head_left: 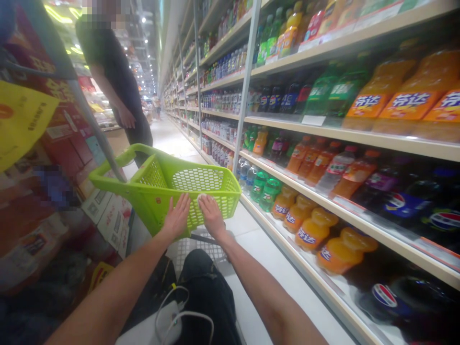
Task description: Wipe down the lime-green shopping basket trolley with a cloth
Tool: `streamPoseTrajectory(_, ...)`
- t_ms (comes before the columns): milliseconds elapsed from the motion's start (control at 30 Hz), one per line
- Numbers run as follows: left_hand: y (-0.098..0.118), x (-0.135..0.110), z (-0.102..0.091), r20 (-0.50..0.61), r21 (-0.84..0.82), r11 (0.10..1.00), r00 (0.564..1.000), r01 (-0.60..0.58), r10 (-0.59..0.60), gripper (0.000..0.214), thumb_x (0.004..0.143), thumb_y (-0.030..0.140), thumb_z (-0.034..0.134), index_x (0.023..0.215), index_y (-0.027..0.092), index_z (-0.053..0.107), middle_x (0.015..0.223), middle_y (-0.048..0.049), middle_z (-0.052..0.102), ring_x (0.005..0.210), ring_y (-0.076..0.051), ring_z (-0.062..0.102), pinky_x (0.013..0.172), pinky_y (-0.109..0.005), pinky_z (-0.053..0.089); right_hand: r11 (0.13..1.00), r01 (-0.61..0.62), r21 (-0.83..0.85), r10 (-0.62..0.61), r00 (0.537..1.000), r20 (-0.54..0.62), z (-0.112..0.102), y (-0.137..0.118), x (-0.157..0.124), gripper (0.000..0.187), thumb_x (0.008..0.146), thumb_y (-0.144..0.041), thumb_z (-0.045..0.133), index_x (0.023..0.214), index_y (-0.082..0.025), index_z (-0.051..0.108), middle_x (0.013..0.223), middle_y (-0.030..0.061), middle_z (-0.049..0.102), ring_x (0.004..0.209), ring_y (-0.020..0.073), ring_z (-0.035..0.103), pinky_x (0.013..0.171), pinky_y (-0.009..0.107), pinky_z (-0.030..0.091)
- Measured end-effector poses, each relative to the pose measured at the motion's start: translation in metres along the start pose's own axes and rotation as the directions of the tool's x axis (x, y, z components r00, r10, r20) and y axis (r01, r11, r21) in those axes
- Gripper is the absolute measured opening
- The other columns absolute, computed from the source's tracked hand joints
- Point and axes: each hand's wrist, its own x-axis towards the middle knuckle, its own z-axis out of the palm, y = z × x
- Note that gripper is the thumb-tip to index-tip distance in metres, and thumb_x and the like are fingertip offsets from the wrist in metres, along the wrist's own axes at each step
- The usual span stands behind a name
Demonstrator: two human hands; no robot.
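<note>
Green shopping basket (161,190), left of frame centre, standing on a cart; clock readings below taken from the basket. Both hands on its near wall. Left hand (178,215) at 5 o'clock, palm down, fingers laid flat and fairly straight on the mesh, grasping nothing visible. Right hand (212,216) at 4 o'clock, fingers against the same wall near the rim, small white item (201,196) showing at the fingertips; can't tell if it's pinched or just pressed there. Hands close together, not touching. At 6 o'clock a white device (170,331) with cables, over dark trousers (204,292). Person in dark clothes (111,67) at 11 o'clock, arm hanging down. Yellow sign (25,120) at 10, printed boxes (108,215) between 8 and 9. Drink shelves run from 1 to 4: big orange bottles (402,91) between 2 and 3. Lower left blurred.
</note>
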Motion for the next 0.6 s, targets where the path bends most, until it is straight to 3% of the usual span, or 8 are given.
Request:
streamPoseTrajectory(100,-0.010,0.003,-0.008,-0.027,0.001,1.000,0.999,0.026,-0.026,0.067,0.073,0.010,0.033,0.139,0.006,0.023,0.149,-0.0096,0.013,0.138,-0.022,0.007,0.109,-0.055,0.007,1.000,0.016,0.018,-0.015,1.000,-0.025,0.001,-0.005,0.023,0.047,0.085,-0.004,0.035,0.129,-0.017,0.046,0.136,0.0071,0.044,0.135,0.0188,0.023,0.108,0.043,0.029)
streamPoseTrajectory(167,-0.013,0.003,-0.009,-0.022,0.001,1.000,0.999,0.028,-0.028,0.066,0.073,0.010,0.033,0.139,0.006,0.022,0.149,-0.0101,0.013,0.138,-0.023,0.007,0.109,-0.055,0.007,0.999,0.040,0.032,-0.040,0.999,0.004,0.007,-0.008,0.023,0.048,0.084,-0.003,0.035,0.129,-0.017,0.046,0.136,0.0072,0.043,0.135,0.0190,0.022,0.107,0.043,0.029)
streamPoseTrajectory(400,-0.015,-0.015,0.007,0.008,0.023,1.000,1.000,-0.003,0.003,0.067,0.073,0.010,0.035,0.139,0.010,0.023,0.149,-0.0083,0.011,0.138,-0.020,0.004,0.110,-0.053,0.004,0.994,0.080,0.078,-0.090,0.987,0.134,0.023,-0.015,-0.016,0.043,0.085,-0.004,0.038,0.125,-0.016,0.050,0.132,0.0107,0.048,0.132,0.0188,0.030,0.105,0.045,0.033)
streamPoseTrajectory(500,-0.022,-0.019,0.006,-0.007,0.022,1.000,1.000,0.001,0.000,0.068,0.072,0.010,0.035,0.139,0.009,0.022,0.149,-0.0086,0.011,0.138,-0.020,0.004,0.110,-0.053,0.003,0.992,0.091,0.090,-0.099,0.992,0.083,0.013,-0.022,-0.006,0.043,0.086,-0.005,0.037,0.125,-0.017,0.050,0.133,0.0094,0.047,0.133,0.0191,0.027,0.105,0.044,0.032)
streamPoseTrajectory(600,-0.032,-0.019,0.000,-0.039,0.026,0.999,0.999,0.024,-0.023,0.069,0.072,0.010,0.034,0.139,0.009,0.021,0.150,-0.0088,0.011,0.138,-0.021,0.004,0.109,-0.054,0.003,0.991,0.079,0.104,-0.079,0.997,-0.006,0.001,-0.031,0.022,0.045,0.086,-0.005,0.035,0.128,-0.019,0.047,0.136,0.0065,0.044,0.135,0.0183,0.022,0.108,0.044,0.029)
